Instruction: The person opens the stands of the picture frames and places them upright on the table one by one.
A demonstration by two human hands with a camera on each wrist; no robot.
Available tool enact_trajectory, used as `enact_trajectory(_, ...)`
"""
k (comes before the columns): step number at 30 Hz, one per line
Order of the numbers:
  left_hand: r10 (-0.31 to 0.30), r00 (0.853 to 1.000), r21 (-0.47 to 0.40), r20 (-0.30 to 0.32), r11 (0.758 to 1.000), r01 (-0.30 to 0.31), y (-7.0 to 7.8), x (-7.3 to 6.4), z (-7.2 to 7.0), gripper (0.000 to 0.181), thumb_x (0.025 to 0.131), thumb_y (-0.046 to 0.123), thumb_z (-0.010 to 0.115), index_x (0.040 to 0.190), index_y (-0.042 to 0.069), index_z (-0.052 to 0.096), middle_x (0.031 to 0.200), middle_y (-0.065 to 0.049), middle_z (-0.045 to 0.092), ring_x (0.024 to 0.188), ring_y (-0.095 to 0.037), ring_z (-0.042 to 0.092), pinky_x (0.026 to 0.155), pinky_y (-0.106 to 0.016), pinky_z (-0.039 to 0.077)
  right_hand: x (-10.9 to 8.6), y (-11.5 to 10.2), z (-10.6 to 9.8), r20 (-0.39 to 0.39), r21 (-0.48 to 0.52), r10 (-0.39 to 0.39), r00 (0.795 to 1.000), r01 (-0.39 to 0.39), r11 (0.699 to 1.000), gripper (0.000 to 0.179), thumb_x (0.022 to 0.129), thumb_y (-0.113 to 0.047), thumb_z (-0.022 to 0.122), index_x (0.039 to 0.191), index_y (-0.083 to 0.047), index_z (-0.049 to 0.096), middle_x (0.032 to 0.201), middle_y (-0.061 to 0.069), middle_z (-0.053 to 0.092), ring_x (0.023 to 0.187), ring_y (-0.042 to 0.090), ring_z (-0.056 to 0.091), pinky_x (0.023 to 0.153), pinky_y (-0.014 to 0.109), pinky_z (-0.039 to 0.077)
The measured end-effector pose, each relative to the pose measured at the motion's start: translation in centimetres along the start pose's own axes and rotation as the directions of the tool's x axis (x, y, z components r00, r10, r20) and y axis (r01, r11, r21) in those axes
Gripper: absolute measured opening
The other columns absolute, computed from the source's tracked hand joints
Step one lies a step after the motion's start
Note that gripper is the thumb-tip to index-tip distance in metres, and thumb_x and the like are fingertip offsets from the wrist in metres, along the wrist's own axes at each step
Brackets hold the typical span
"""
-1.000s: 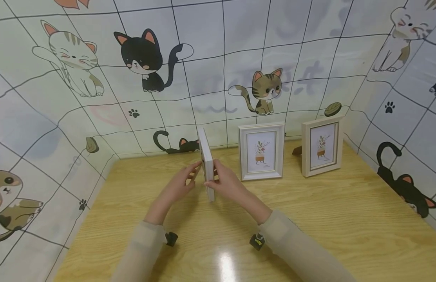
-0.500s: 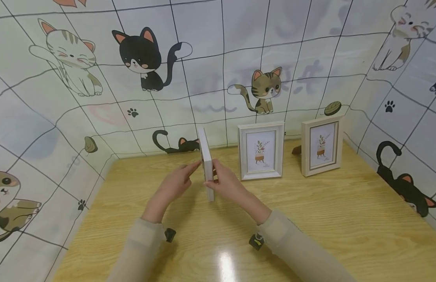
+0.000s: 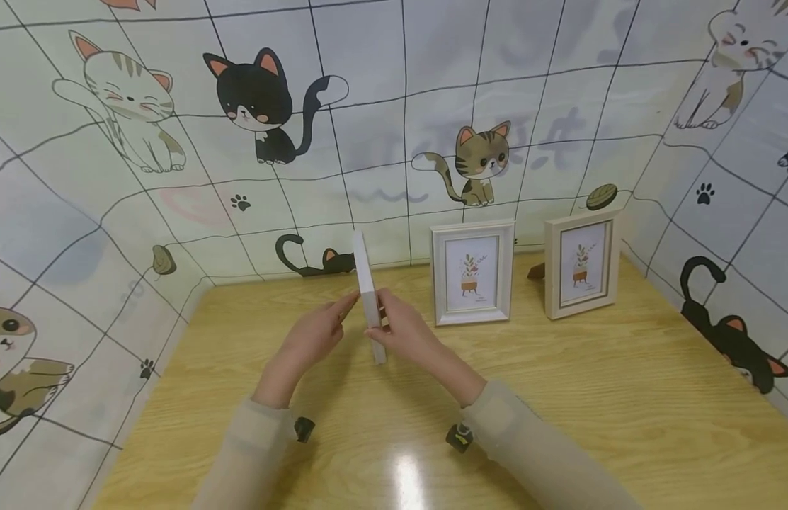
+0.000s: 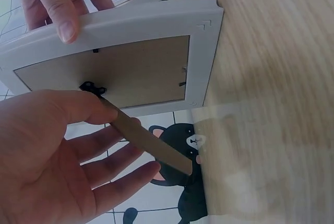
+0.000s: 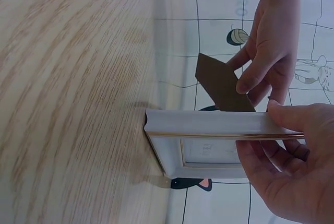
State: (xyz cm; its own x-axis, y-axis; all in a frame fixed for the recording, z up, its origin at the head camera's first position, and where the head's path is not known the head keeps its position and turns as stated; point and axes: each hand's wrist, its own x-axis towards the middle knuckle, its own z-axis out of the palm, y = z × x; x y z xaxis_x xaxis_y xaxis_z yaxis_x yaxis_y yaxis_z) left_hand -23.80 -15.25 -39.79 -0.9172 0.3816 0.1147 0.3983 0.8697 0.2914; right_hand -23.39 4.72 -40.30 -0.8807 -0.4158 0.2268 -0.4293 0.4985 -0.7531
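Observation:
A white picture frame [image 3: 366, 283] is held edge-on above the table, near its middle, in the head view. My right hand [image 3: 406, 329] grips its near edge, thumb on the back side and fingers on the front, as the right wrist view shows. Behind the frame, my left hand [image 3: 311, 336] pinches the brown support leg [image 4: 156, 143] between thumb and fingers. That leg stands out from the brown backboard [image 4: 151, 72], joined by a small black hinge [image 4: 94, 88]. The front picture shows only partly in the right wrist view.
Two more picture frames stand to the right on the wooden table [image 3: 591, 411]: a white one [image 3: 440, 276] and a cream one [image 3: 553, 269] with its leg out behind. Cat-patterned walls [image 3: 381, 127] border the table at the back and sides.
The held frame has shifted slightly left, its far end most. Both hands have moved a little left with it. The left fingers have drawn closer together on the leg.

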Motion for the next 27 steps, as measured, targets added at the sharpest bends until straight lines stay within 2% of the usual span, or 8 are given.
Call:
enact_trajectory(5,-0.035,0.999,-0.032,-0.011,0.999,0.035,-0.2,-0.6,0.1,0.066,0.094,0.007,0.062,0.154,0.018,0.037,0.142,-0.019,0.057,0.116,-0.038,0.065,0.085,-0.050,0.057,0.3,-0.4,0.2,0.015,-0.032,-0.013,1.000,0.013,0.999,0.048,0.091,-0.013,0.073,0.131,-0.003,0.048,0.116,0.011,0.065,0.105,0.024,0.067,0.080,0.027,0.060)
enact_trajectory(10,-0.055,0.994,-0.177,-0.094,0.984,0.038,0.4,-1.2,-1.2,0.063,0.098,0.011,0.059,0.156,0.018,0.033,0.148,-0.014,0.052,0.127,-0.036,0.059,0.095,-0.053,0.054,0.4,-0.6,0.4,0.023,-0.041,-0.001,1.000,0.002,0.999,0.048,0.091,-0.013,0.072,0.132,-0.004,0.048,0.118,0.010,0.065,0.104,0.022,0.067,0.079,0.026,0.059)
enact_trajectory(12,-0.057,0.986,-0.279,-0.159,0.960,0.011,0.9,-1.5,-1.9,0.059,0.100,0.009,0.055,0.155,0.016,0.034,0.148,-0.013,0.052,0.128,-0.035,0.058,0.099,-0.052,0.053,0.4,-0.6,0.4,0.024,-0.034,0.010,1.000,-0.009,0.999,0.049,0.091,-0.013,0.073,0.132,-0.004,0.048,0.118,0.010,0.065,0.104,0.022,0.067,0.080,0.026,0.059)
enact_trajectory(15,-0.089,0.964,-0.428,-0.250,0.903,-0.027,2.2,-2.1,-3.0,0.053,0.101,0.008,0.049,0.153,0.015,0.036,0.145,-0.011,0.056,0.126,-0.033,0.059,0.102,-0.050,0.052,0.3,-0.7,0.5,0.025,-0.029,0.018,1.000,-0.017,0.999,0.048,0.091,-0.012,0.073,0.132,-0.004,0.048,0.117,0.010,0.065,0.104,0.021,0.067,0.081,0.026,0.059)
enact_trajectory(18,-0.133,0.945,-0.513,-0.300,0.857,-0.043,3.7,-2.7,-3.6,0.050,0.102,0.016,0.052,0.151,0.016,0.040,0.138,-0.010,0.062,0.122,-0.029,0.064,0.098,-0.047,0.055,0.3,-0.6,0.5,0.025,-0.021,0.014,1.000,-0.013,1.000,0.048,0.091,-0.012,0.073,0.131,-0.004,0.048,0.116,0.010,0.065,0.103,0.021,0.066,0.081,0.025,0.059)
enact_trajectory(20,-0.146,0.941,-0.516,-0.305,0.856,-0.034,4.6,-2.9,-3.7,0.054,0.101,0.025,0.058,0.151,0.016,0.040,0.137,-0.011,0.064,0.119,-0.029,0.066,0.095,-0.045,0.057,0.2,-0.5,0.5,0.021,-0.019,0.000,1.000,0.000,1.000,0.047,0.091,-0.011,0.072,0.130,-0.004,0.048,0.116,0.010,0.065,0.102,0.020,0.067,0.080,0.025,0.059)
enact_trajectory(23,-0.154,0.942,-0.455,-0.298,0.890,0.001,5.9,-2.6,-3.4,0.068,0.096,0.040,0.064,0.154,0.016,0.037,0.138,-0.014,0.063,0.113,-0.030,0.069,0.089,-0.044,0.060,0.2,-0.4,0.6,0.008,-0.028,-0.021,1.000,0.021,0.999,0.045,0.092,-0.010,0.071,0.130,-0.005,0.048,0.114,0.009,0.065,0.100,0.019,0.066,0.079,0.024,0.059)
enact_trajectory(27,-0.189,0.934,-0.358,-0.302,0.931,0.072,6.8,-1.7,-2.8,0.073,0.096,0.044,0.064,0.155,0.015,0.033,0.137,-0.018,0.062,0.109,-0.032,0.071,0.083,-0.044,0.061,0.1,-0.4,0.7,-0.013,-0.056,-0.047,0.999,0.046,0.997,0.041,0.093,-0.008,0.070,0.129,-0.004,0.049,0.112,0.010,0.066,0.098,0.019,0.066,0.077,0.024,0.059)
